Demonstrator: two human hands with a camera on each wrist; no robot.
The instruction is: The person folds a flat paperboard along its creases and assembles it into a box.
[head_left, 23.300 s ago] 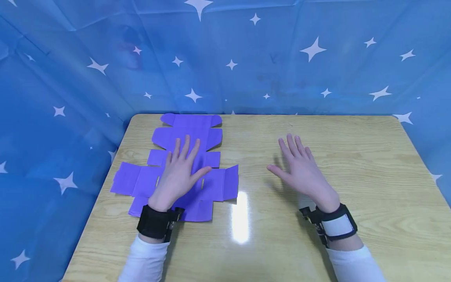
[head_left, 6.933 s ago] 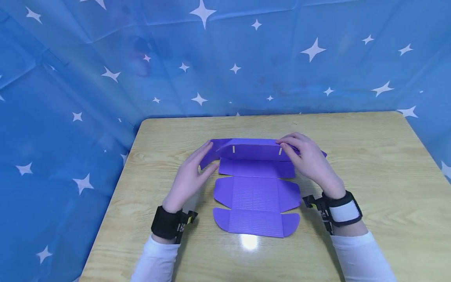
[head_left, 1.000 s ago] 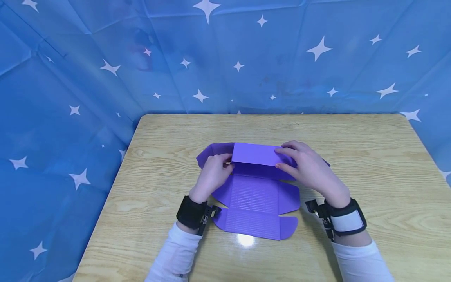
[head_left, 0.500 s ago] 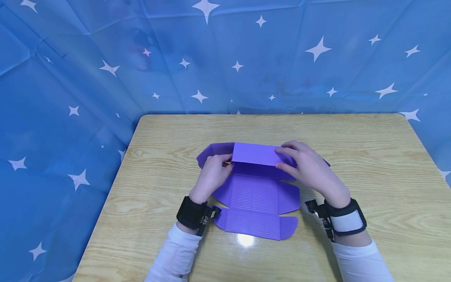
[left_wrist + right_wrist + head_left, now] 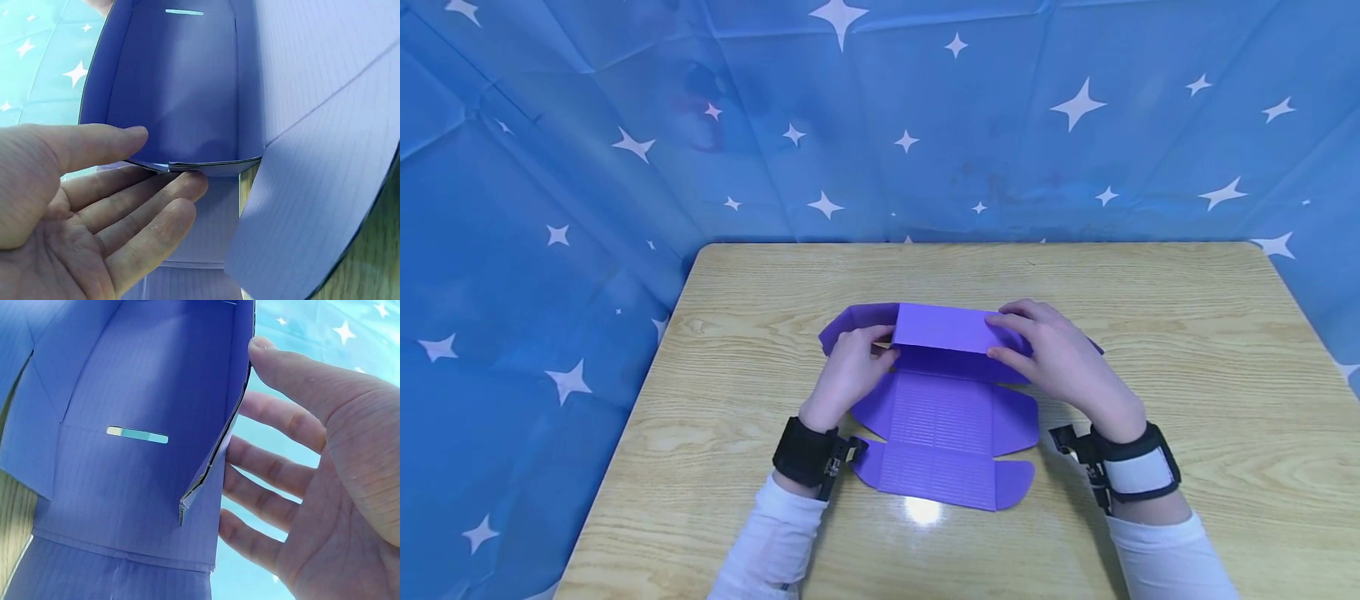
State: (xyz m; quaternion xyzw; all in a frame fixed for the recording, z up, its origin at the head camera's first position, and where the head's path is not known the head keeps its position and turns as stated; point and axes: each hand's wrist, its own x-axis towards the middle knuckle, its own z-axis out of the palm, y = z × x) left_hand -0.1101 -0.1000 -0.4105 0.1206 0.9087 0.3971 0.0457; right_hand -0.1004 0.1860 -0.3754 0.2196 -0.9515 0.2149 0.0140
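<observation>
A purple cardboard box blank (image 5: pixel 942 408) lies partly folded at mid-table. Its far part stands up as a wall, and a long panel (image 5: pixel 942 327) leans over toward the near side. At the left end my left hand (image 5: pixel 852 372) pinches the corner; the left wrist view has the thumb over the end flaps (image 5: pixel 215 165) and the fingers behind them. My right hand (image 5: pixel 1060 362) holds the panel toward its right end, thumb at the edge and fingers spread on the outer face. A narrow slot (image 5: pixel 137 434) shows in the wall.
The wooden table (image 5: pixel 1195 333) carries the blank, whose near side flaps (image 5: pixel 1015 483) lie flat. Blue cloth with white stars (image 5: pixel 970 125) hangs behind the table and along its left. Both wrists wear black straps (image 5: pixel 805 452) with small cameras.
Earlier the blank lay flat at the left under open hands. It has since come to the middle, turned around, and its far part is folded up and over. The last second shows almost no motion.
</observation>
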